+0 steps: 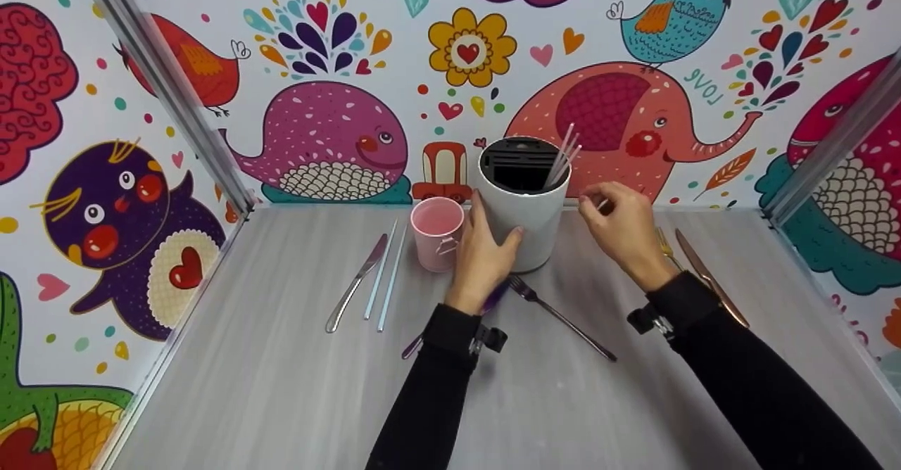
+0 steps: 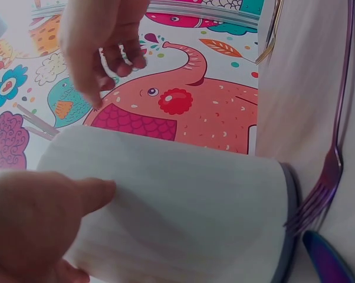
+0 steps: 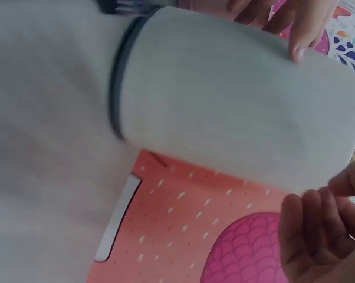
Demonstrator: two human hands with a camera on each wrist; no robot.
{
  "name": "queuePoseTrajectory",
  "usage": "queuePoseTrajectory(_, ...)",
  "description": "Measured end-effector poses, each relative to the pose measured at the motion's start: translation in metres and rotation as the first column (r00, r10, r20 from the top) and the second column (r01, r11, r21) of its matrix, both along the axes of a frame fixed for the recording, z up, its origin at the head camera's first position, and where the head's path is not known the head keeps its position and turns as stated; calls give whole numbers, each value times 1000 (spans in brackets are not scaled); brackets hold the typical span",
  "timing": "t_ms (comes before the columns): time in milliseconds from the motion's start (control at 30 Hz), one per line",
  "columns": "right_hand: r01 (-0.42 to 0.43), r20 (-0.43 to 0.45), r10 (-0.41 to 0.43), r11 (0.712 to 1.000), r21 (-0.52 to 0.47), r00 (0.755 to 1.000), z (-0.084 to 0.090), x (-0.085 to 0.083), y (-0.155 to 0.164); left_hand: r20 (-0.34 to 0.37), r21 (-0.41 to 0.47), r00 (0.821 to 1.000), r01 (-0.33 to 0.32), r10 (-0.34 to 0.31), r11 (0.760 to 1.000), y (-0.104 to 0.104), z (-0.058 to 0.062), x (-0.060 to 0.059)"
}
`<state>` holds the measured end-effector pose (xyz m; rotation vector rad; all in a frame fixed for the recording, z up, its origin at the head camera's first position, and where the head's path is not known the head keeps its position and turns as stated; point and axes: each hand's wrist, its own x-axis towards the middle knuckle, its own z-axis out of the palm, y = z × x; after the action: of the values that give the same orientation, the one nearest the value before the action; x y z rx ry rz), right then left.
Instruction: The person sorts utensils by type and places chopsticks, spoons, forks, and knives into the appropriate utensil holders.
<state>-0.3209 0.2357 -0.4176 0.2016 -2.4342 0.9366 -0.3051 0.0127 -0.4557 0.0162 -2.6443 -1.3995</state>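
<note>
My left hand grips the upright white holder near the tabletop's far edge; my right hand pinches a thin straw.

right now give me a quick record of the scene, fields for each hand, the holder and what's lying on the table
left hand: grips the side of the white holder
right hand: raised beside the holder's rim, pinching a thin pale stick
holder: upright, black slotted top, pale sticks standing in it
pink cup: left of the holder
table: silver knife, two chopsticks, dark fork, gold knife
</note>
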Motion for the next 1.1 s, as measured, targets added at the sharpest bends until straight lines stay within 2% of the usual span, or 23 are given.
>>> queuePoseTrajectory(167, 15, 138, -26, 996, 84, 990, -7, -4, 35, 2, -3, 1000, 0, 0, 1000, 1, 0, 0)
queuePoseTrajectory(267, 31, 232, -57, 993, 115, 971, -9, -6, 61, 1, -2, 1000, 4, -4, 1000, 1, 0, 0)
queuePoseTrajectory(333, 36, 324, -78, 991, 132, 943, -9, -6, 80, -2, 0, 1000, 7, -7, 1000, 1, -1, 0)
queuePoseTrajectory(400, 38, 416, -97, 988, 148, 904, -8, -5, 100, -6, 1, 1000, 8, -8, 1000, 1, -1, 0)
queuePoseTrajectory(467, 34, 473, -116, 983, 178, 873, -11, -4, 119, -9, 0, 1000, 6, -6, 1000, 1, -1, 0)
queuePoseTrajectory(567, 13, 521, -136, 973, 232, 842, -18, -3, 146, -7, 6, 1000, 3, -3, 1000, 0, -2, 0)
queuePoseTrajectory(633, -18, 574, -145, 963, 268, 806, -25, -2, 160, 0, 9, 1000, -1, 1, 1000, 0, -2, 0)
queuePoseTrajectory(700, -61, 650, -147, 956, 286, 745, -29, -1, 173, 6, 13, 1000, -3, 3, 1000, 0, -2, -1)
queuePoseTrajectory(767, -100, 730, -153, 952, 291, 666, -33, 0, 183, 10, 11, 1000, -4, 3, 1000, 0, -2, -1)
queuePoseTrajectory(900, -140, 810, -183, 941, 309, 557, -40, 1, 199, 6, 10, 1000, 2, -2, 1000, 1, -2, -2)
queuePoseTrajectory(1000, -151, 841, -194, 939, 308, 506, -46, 1, 205, 4, 7, 1000, -3, 3, 1000, 1, -2, -1)
queuePoseTrajectory(1067, -154, 850, -196, 940, 305, 489, -49, 1, 206, 3, 6, 1000, -4, 4, 1000, 2, -2, -1)
queuePoseTrajectory(1100, -154, 849, -202, 937, 312, 489, -49, 2, 207, 1, 9, 1000, -3, 3, 1000, 2, -2, -1)
